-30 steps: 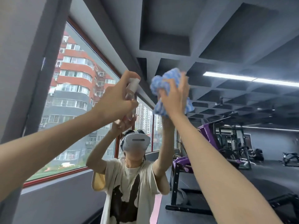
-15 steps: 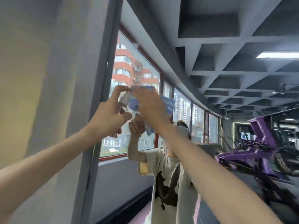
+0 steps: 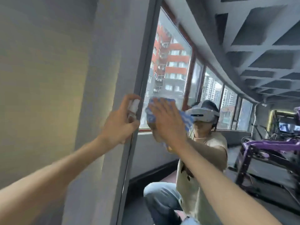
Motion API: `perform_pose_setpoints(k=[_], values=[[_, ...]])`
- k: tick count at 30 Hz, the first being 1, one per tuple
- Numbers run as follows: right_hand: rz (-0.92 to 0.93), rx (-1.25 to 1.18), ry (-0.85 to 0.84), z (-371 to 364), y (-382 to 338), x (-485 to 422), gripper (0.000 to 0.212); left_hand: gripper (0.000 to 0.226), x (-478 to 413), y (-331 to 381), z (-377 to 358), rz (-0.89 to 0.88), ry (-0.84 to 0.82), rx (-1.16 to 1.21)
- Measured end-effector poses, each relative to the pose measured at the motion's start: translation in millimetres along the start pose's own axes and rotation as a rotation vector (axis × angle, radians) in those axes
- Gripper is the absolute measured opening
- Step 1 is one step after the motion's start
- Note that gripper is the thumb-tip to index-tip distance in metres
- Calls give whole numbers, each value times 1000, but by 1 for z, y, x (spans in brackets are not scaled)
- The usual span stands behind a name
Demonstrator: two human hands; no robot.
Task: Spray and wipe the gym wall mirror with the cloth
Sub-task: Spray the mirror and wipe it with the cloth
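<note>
The wall mirror fills the right of the view and reflects windows, gym machines and me. My right hand lies flat, fingers straight, pressing a blue-and-white cloth against the glass near the mirror's left edge. My left hand grips a small white spray bottle just left of the cloth, in front of the grey mirror frame, with a finger curled over its top.
A plain pale wall stands left of the frame. In the reflection are a purple gym machine, a dark floor and a coffered grey ceiling.
Both hands came down and to the left along the mirror, toward its frame. The right hand went from clutching the bunched cloth to pressing it flat. The view swung left.
</note>
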State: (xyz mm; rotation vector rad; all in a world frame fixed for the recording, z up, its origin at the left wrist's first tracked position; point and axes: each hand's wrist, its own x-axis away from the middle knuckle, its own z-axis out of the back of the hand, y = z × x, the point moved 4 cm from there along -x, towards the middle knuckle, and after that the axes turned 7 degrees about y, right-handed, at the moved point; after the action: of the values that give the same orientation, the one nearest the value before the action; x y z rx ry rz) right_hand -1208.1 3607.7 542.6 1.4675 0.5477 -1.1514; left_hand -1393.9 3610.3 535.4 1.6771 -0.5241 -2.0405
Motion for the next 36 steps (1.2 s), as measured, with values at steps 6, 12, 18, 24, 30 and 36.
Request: perform_pose_setpoints(k=[6,12,18,24,30,36], values=[[578,-20,-544,-19,-105,217,55,59,82,-42,-28,7,-171,-136],[9,52,-125,0,-19,52,62,57,97,-61,-38,76,-117,-116],[291,210,-214,-25,-117,193,74,55,138,-83,-57,55,-177,-93],[705,249,-706,-17,-184,386,58,57,179,-106,-59,62,-358,-138],[149,104,-172,22,-63,170,63,57,160,-83,-72,100,-276,19],[103,102,-129,30,-24,152,75,55,138,-55,-93,27,-222,58]])
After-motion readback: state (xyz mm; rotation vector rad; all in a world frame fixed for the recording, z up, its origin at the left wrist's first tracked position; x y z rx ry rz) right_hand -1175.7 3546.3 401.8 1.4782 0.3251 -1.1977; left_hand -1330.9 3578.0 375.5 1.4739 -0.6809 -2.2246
